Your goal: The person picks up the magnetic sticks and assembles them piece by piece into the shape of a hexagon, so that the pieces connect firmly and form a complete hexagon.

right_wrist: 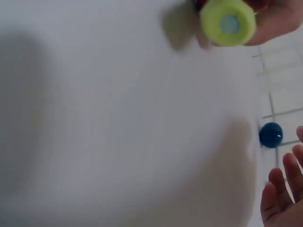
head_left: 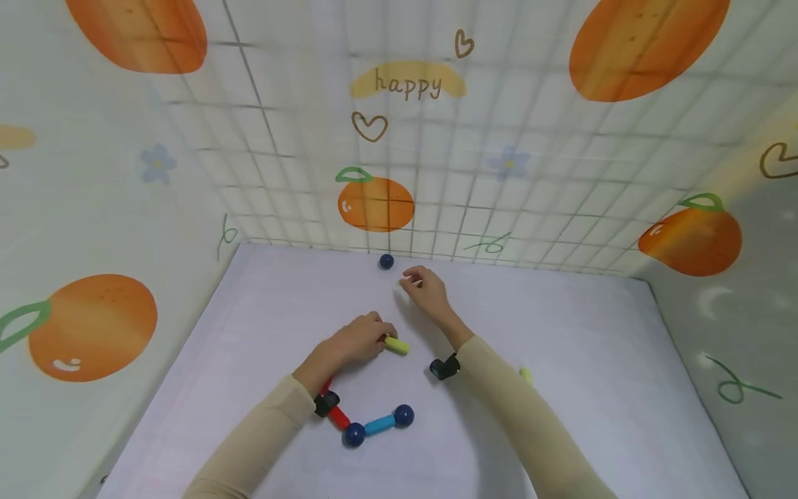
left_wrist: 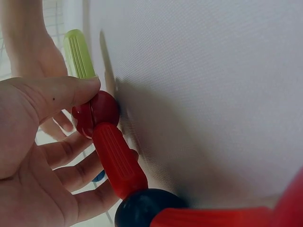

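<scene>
My left hand (head_left: 358, 339) grips a red ball (left_wrist: 105, 109) with its thumb, over a chain of construction rods and balls. A yellow-green rod (head_left: 397, 345) sticks out of that ball. On its other side a red rod (left_wrist: 119, 158) runs to a dark blue ball (left_wrist: 142, 208). Past my left wrist the chain shows another red rod (head_left: 339, 416), a dark blue ball (head_left: 354, 434), a light blue rod (head_left: 379, 424) and an end ball (head_left: 404, 415). My right hand (head_left: 430, 294), holding nothing, is just right of a loose dark blue ball (head_left: 386, 261), fingers loosely bent.
Another yellow-green rod (head_left: 526, 375) lies beside my right sleeve, partly hidden by it. White cloth walls with printed oranges (head_left: 376, 204) enclose the white table (head_left: 580, 346) at the back and sides. The loose ball is close to the back wall.
</scene>
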`<act>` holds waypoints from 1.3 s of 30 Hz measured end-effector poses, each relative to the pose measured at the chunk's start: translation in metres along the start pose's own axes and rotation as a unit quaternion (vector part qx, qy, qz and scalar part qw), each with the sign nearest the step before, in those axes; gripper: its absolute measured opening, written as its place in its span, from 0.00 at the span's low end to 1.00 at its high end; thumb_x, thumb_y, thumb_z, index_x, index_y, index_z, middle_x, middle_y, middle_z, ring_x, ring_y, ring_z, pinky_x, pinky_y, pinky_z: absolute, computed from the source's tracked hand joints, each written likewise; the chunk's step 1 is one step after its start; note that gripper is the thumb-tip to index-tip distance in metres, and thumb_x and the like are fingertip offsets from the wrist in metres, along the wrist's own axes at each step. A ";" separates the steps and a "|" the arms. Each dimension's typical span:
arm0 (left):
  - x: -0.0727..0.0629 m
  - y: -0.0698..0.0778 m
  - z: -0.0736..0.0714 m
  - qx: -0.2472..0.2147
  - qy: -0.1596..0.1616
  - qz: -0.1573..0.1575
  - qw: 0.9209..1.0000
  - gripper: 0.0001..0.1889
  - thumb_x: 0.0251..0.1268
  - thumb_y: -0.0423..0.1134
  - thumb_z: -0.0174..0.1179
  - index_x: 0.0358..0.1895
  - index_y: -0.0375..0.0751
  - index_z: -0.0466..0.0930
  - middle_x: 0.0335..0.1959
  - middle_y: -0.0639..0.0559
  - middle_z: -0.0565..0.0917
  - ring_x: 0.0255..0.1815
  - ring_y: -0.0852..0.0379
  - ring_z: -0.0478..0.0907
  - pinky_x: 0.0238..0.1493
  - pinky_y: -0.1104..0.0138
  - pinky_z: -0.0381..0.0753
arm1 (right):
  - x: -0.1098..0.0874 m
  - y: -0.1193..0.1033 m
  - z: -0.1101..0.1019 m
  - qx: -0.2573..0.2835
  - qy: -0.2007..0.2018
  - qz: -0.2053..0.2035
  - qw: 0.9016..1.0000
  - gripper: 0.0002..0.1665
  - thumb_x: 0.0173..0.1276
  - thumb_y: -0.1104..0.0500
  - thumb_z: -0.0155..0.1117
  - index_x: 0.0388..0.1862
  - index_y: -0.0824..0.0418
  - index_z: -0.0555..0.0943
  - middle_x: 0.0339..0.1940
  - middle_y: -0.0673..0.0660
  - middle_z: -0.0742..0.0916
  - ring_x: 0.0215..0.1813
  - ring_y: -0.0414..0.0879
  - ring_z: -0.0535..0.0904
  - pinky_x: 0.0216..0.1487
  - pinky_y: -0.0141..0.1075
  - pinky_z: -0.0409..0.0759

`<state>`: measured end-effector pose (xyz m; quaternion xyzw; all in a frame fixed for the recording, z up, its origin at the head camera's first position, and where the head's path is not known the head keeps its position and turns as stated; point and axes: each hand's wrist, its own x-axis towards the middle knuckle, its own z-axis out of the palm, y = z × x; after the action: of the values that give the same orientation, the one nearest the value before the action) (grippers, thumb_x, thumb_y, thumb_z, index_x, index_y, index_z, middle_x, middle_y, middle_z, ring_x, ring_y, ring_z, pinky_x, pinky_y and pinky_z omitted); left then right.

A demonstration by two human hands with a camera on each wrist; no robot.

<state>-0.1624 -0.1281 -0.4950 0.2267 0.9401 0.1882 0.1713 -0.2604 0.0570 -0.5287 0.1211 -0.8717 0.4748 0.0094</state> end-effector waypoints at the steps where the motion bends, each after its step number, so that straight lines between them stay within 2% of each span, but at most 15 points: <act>1: 0.000 0.001 0.000 0.000 0.000 0.001 1.000 0.14 0.69 0.33 0.62 0.54 0.50 0.85 0.44 0.50 0.77 0.44 0.54 0.75 0.48 0.58 0.78 | 0.004 0.001 0.003 0.002 0.003 0.006 1.000 0.15 0.72 0.55 0.66 0.52 0.62 0.82 0.41 0.57 0.84 0.42 0.50 0.80 0.43 0.41 0.79; 7: 0.000 0.006 0.001 -0.008 0.001 0.008 1.000 0.14 0.69 0.33 0.62 0.54 0.49 0.85 0.44 0.50 0.78 0.44 0.53 0.75 0.49 0.58 0.78 | 0.019 0.003 0.015 0.035 0.025 0.058 0.997 0.18 0.71 0.54 0.66 0.55 0.62 0.81 0.43 0.58 0.84 0.43 0.51 0.80 0.41 0.41 0.78; 11: -0.001 0.009 -0.001 -0.015 0.006 0.012 1.000 0.14 0.69 0.32 0.61 0.53 0.49 0.85 0.44 0.50 0.78 0.44 0.52 0.75 0.49 0.58 0.78 | 0.027 0.000 0.021 0.045 0.028 0.084 0.995 0.22 0.71 0.55 0.67 0.60 0.61 0.79 0.46 0.60 0.84 0.46 0.53 0.81 0.44 0.44 0.79; 13: -0.001 0.009 -0.002 -0.014 0.009 0.013 1.000 0.14 0.69 0.31 0.61 0.53 0.49 0.86 0.43 0.50 0.77 0.43 0.53 0.75 0.49 0.58 0.78 | 0.030 -0.004 0.023 0.035 0.026 0.099 0.994 0.24 0.71 0.52 0.67 0.63 0.58 0.78 0.47 0.60 0.85 0.49 0.54 0.81 0.50 0.47 0.76; 17: -0.002 0.007 0.000 -0.012 0.010 0.012 1.000 0.14 0.69 0.31 0.61 0.52 0.50 0.86 0.43 0.50 0.78 0.44 0.53 0.75 0.48 0.58 0.78 | 0.037 -0.012 0.028 0.000 0.023 0.132 0.991 0.27 0.71 0.47 0.65 0.66 0.53 0.77 0.50 0.59 0.85 0.55 0.59 0.76 0.61 0.57 0.65; 20: -0.001 0.006 0.002 -0.011 0.009 0.014 1.000 0.14 0.69 0.32 0.61 0.53 0.50 0.86 0.44 0.51 0.78 0.45 0.53 0.75 0.49 0.59 0.77 | 0.040 -0.016 0.031 -0.027 0.029 0.147 0.988 0.28 0.70 0.46 0.66 0.66 0.50 0.77 0.49 0.58 0.85 0.57 0.61 0.73 0.62 0.60 0.59; 26: 0.000 0.003 0.006 -0.004 0.013 0.027 1.000 0.14 0.68 0.32 0.62 0.54 0.48 0.85 0.44 0.51 0.78 0.44 0.53 0.75 0.49 0.60 0.77 | 0.046 -0.016 0.039 -0.072 0.043 0.167 0.982 0.27 0.68 0.45 0.67 0.65 0.49 0.79 0.44 0.57 0.85 0.55 0.62 0.71 0.58 0.59 0.61; 31: -0.001 0.001 0.005 -0.002 0.018 0.028 0.999 0.14 0.68 0.32 0.62 0.53 0.48 0.85 0.43 0.52 0.78 0.44 0.53 0.74 0.49 0.60 0.76 | 0.049 -0.016 0.045 -0.084 0.049 0.164 0.982 0.25 0.68 0.46 0.66 0.62 0.48 0.80 0.41 0.56 0.85 0.53 0.61 0.71 0.56 0.58 0.63; 36: -0.004 -0.004 0.001 -0.008 0.019 0.012 1.000 0.14 0.68 0.31 0.62 0.52 0.50 0.86 0.42 0.53 0.77 0.43 0.55 0.74 0.49 0.61 0.76 | 0.048 -0.019 0.043 -0.069 0.032 0.126 0.989 0.24 0.70 0.46 0.66 0.62 0.50 0.80 0.44 0.56 0.86 0.50 0.57 0.76 0.56 0.59 0.65; 39: -0.004 -0.005 0.001 -0.011 0.019 0.011 1.000 0.14 0.67 0.31 0.63 0.52 0.50 0.86 0.42 0.53 0.78 0.43 0.55 0.74 0.49 0.61 0.76 | 0.042 -0.018 0.033 -0.055 0.016 0.104 0.993 0.24 0.71 0.47 0.66 0.63 0.51 0.79 0.45 0.56 0.86 0.47 0.54 0.79 0.56 0.60 0.66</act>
<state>-0.1604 -0.1335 -0.4975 0.2317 0.9386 0.2045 0.1534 -0.2943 0.0118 -0.5268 0.0217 -0.9040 0.4265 -0.0193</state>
